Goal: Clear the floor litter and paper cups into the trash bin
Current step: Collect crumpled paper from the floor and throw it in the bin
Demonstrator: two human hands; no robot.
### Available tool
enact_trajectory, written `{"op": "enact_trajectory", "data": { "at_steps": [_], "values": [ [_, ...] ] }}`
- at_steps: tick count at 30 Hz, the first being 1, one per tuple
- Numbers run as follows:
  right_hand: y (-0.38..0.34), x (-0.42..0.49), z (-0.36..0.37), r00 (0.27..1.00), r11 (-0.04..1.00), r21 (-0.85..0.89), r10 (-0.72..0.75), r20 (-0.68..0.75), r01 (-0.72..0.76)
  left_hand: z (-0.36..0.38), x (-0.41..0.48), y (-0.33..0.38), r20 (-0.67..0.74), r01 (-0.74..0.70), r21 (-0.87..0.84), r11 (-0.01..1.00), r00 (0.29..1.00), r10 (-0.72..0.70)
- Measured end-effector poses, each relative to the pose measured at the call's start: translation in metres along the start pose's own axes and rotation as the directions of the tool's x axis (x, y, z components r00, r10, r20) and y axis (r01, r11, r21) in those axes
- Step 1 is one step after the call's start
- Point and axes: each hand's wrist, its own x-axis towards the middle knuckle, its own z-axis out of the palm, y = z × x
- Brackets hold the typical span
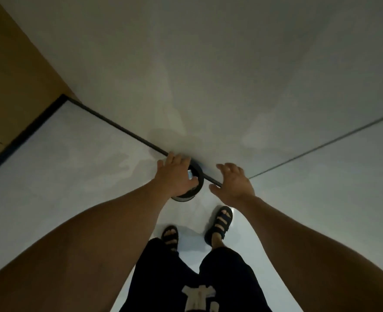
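Observation:
A small round dark trash bin (191, 192) stands on the floor against the base of the wall, straight ahead of my feet. My left hand (174, 174) hovers over the bin's mouth, palm down with fingers spread, and hides most of the opening. A small pale piece of litter (189, 174) shows in the opening between my thumb and forefinger; whether it touches my hand is unclear. My right hand (233, 183) hangs to the right of the bin with fingers relaxed and nothing in it.
A pale wall (208, 75) rises right behind the bin, with a dark skirting strip (118, 127) along its foot. A brown panel (10, 86) stands at the left. My sandalled feet (218, 224) are on the glossy white floor (62, 165) close behind the bin.

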Motion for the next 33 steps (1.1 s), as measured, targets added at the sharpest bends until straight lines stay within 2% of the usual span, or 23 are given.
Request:
{"op": "enact_trajectory", "data": {
  "at_steps": [6, 11, 17, 23, 29, 33],
  "values": [
    [0.058, -0.103, -0.032, 0.961, 0.963, 0.159, 0.239, -0.141, -0.216, -0.021, -0.035, 0.102, 0.079, -0.271, 0.183, 0.945, 0.962, 0.26],
    [0.132, -0.21, -0.029, 0.861, 0.86, 0.321, 0.47, -0.195, -0.397, 0.001, -0.073, 0.218, 0.197, -0.467, 0.298, 0.832, 0.883, 0.426],
    [0.237, -0.373, 0.011, 0.656, 0.655, 0.496, 0.726, -0.205, -0.57, 0.071, -0.156, 0.384, 0.305, -0.689, 0.388, 0.612, 0.723, 0.62],
    [0.318, -0.547, 0.064, 0.432, 0.424, 0.604, 0.89, -0.142, -0.675, 0.173, -0.276, 0.538, 0.406, -0.867, 0.384, 0.319, 0.468, 0.785],
    [0.378, -0.677, 0.105, 0.227, 0.207, 0.697, 0.972, -0.065, -0.686, 0.245, -0.365, 0.643, 0.507, -0.92, 0.386, 0.075, 0.279, 0.815],
    [0.421, -0.742, 0.127, 0.112, 0.087, 0.738, 0.994, -0.015, -0.669, 0.29, -0.402, 0.71, 0.576, -0.922, 0.384, -0.045, 0.201, 0.792]
  ]
}}
